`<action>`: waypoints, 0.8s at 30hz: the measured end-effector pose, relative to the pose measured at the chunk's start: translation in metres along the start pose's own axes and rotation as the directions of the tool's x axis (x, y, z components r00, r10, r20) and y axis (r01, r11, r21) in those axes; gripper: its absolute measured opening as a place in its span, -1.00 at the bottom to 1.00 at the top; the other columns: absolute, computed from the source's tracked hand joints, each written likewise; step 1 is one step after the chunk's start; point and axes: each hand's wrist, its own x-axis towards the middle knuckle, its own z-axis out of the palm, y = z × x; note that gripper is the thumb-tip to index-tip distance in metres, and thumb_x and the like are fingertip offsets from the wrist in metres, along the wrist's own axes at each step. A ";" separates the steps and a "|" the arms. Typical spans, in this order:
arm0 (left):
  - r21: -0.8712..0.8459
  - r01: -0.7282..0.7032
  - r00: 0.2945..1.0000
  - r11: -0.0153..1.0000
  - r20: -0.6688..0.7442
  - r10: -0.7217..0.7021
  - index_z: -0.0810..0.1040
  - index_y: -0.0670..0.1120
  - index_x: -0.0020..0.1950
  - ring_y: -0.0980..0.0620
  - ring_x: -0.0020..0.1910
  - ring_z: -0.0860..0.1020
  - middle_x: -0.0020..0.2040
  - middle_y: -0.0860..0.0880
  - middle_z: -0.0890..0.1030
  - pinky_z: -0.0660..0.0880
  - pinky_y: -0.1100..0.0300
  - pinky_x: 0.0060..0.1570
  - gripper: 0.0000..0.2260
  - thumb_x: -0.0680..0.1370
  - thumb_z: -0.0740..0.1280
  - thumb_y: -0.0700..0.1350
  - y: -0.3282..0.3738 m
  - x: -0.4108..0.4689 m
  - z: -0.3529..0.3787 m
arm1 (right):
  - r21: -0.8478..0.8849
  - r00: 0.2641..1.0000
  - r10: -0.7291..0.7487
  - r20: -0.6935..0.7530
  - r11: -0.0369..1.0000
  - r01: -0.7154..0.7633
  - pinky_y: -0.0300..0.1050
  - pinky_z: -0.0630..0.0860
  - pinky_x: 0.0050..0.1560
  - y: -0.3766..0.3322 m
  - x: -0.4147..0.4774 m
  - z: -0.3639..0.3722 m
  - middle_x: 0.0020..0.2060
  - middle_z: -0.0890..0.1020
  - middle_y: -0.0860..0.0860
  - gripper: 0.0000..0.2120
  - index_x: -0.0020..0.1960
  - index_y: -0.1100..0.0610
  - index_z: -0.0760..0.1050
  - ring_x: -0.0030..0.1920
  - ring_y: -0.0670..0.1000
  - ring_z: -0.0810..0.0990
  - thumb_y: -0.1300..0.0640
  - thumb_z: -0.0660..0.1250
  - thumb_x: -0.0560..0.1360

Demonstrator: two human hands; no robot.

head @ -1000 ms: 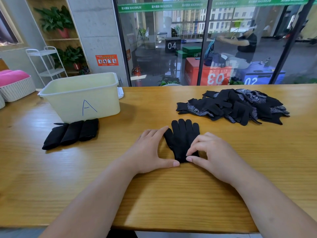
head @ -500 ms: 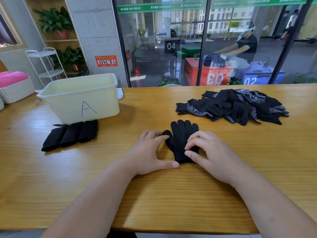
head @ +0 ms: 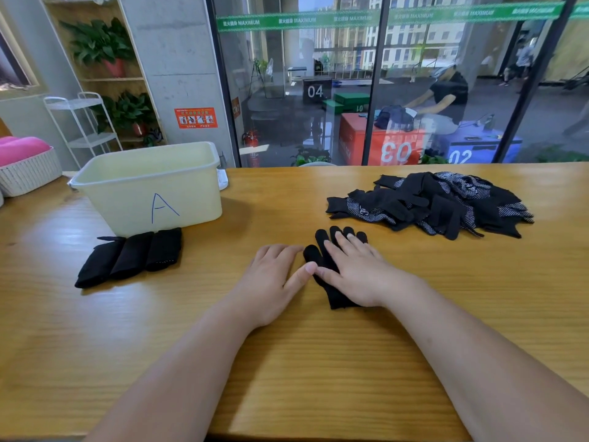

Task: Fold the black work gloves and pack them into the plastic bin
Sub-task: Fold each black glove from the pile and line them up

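Far left: 3 folded gloves (head: 130, 258) lie side by side on the wooden table (head: 287, 362), touching the front of the pale plastic bin (head: 149, 189) marked "A". Centre: the left hand (head: 274, 275) rests flat on the table, fingers relaxed and nearly straight, its thumb tip touching the edge of 1 flat black glove (head: 338, 296). The right hand (head: 357, 272) lies spread, palm down, pressing that glove. Right: a loose pile of unfolded gloves (head: 436, 205), well apart from the bin.
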 end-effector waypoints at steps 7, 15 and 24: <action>0.002 -0.006 0.998 1.000 -0.062 0.007 0.27 0.04 0.68 0.04 0.60 0.19 0.58 0.06 0.37 0.23 0.01 0.58 -0.32 0.68 -0.02 0.41 -0.001 0.005 0.000 | -0.007 0.998 0.046 -0.053 0.999 -0.046 0.20 -0.12 0.69 -0.005 0.021 0.000 0.73 -0.17 0.00 -0.23 0.74 -0.04 -0.12 0.71 0.10 -0.24 -0.42 -0.18 0.67; -0.014 0.006 0.994 1.000 -0.109 -0.008 0.28 0.06 0.67 0.04 0.60 0.19 0.57 0.07 0.38 0.26 -0.04 0.57 -0.32 0.67 -0.03 0.42 -0.003 0.004 -0.001 | -0.030 0.992 0.125 -0.032 0.992 -0.126 0.34 -0.21 0.65 -0.017 0.047 0.010 0.72 -0.24 -0.02 -0.23 0.73 -0.13 -0.22 0.70 0.17 -0.28 -0.47 -0.24 0.63; -0.013 0.013 0.993 1.000 -0.113 -0.015 0.31 0.05 0.65 0.00 0.59 0.21 0.55 0.05 0.39 0.28 -0.06 0.55 -0.32 0.66 -0.03 0.41 -0.002 0.004 -0.001 | 0.009 0.999 0.030 -0.017 1.000 -0.030 0.30 -0.25 0.66 -0.030 0.019 0.016 0.71 -0.24 -0.05 -0.23 0.73 -0.16 -0.20 0.69 0.13 -0.32 -0.47 -0.23 0.61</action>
